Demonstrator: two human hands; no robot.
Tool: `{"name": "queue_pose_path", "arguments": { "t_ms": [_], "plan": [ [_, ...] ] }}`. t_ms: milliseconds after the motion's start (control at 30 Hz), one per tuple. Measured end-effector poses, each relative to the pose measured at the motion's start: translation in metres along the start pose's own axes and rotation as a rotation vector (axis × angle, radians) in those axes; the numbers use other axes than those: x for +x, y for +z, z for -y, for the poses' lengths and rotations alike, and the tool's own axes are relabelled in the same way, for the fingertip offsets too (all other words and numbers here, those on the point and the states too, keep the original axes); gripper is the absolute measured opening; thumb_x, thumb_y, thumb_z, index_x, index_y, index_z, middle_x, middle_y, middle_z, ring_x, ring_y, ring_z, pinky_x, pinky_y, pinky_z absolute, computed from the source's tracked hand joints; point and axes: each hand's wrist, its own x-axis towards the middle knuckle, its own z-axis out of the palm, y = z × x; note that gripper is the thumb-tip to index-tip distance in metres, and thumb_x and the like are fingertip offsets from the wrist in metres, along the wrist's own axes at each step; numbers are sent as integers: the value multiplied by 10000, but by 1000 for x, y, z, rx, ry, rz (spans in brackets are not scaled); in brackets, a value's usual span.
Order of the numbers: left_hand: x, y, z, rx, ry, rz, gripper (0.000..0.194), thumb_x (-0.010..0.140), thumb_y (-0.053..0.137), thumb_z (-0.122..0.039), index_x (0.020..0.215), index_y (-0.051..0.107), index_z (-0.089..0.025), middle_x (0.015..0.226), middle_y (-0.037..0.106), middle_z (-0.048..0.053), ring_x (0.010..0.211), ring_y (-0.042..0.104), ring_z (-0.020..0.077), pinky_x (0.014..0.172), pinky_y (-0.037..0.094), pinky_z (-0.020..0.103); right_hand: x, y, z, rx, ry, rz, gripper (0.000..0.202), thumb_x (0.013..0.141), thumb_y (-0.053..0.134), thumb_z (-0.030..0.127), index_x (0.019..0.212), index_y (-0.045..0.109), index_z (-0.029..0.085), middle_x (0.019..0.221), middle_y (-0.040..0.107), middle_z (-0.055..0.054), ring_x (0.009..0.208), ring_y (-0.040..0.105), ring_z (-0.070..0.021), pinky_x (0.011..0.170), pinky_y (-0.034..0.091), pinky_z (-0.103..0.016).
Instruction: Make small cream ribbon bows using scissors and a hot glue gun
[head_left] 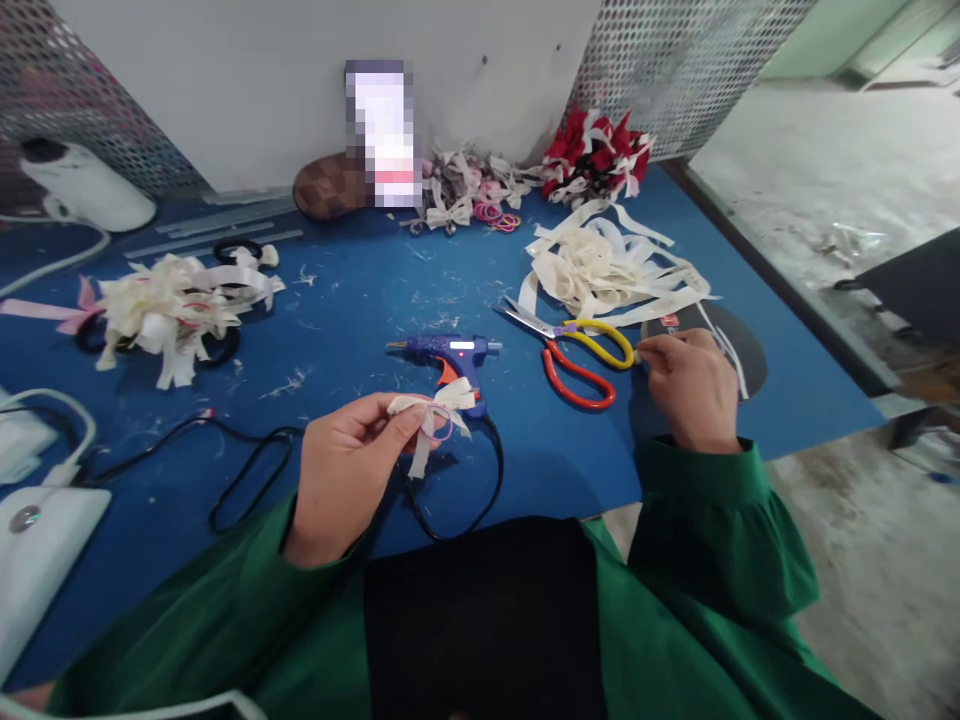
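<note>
The left hand [349, 455] pinches a cream bow [430, 418] between thumb and fingers. The right hand [694, 385], over a dark mat [750, 350], has its fingertips drawn together at a pale bit [637, 357]; I cannot tell whether it is gripped. Just left of that hand lie scissors [556, 331], and just beyond the bow a glue gun [450, 348]. Past the right hand is heaped ribbon [592, 270], then red bows [596, 155]; more cream bows [161, 305] lie beyond and left of the left hand on the bench [360, 290]
</note>
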Motion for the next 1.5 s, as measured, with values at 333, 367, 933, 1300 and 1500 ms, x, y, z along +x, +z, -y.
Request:
{"name": "queue_pose_path", "arguments": {
  "t_ms": [333,367,933,1300,1500],
  "plan": [
    [-3,1,-2,-92,3,45,140,868,766,-329,881,804,-195,820,800,34,683,741,152,648,619,228,-3,-6,2,369,244,-246,133,733,775,163,794,664,205,713,695,-55,677,675,-228,648,470,-358],
    [-4,2,-2,-102,3,48,136,870,765,-324,877,804,-195,814,800,31,675,740,148,646,617,222,-6,-11,12,469,264,-328,178,696,792,120,792,667,201,690,696,-49,645,685,-222,625,489,-350],
    [-8,5,-12,51,108,-21,114,874,745,-289,863,805,-193,713,766,-2,597,655,105,543,514,182,-67,-36,181,939,-518,9,136,866,717,86,934,666,192,821,702,-10,713,649,-140,665,544,-287],
    [-12,2,-13,233,188,-9,136,919,690,-307,908,798,-225,767,776,-6,635,648,124,597,516,231,-71,-35,182,928,-521,10,128,862,717,82,916,665,185,781,694,5,678,641,-121,641,542,-263],
    [-12,1,-15,271,202,3,145,934,674,-324,935,799,-252,784,787,-1,660,685,155,630,537,262,-71,-35,183,958,-469,39,140,868,689,76,902,671,211,768,688,8,674,635,-138,633,546,-288]
  ]
}}
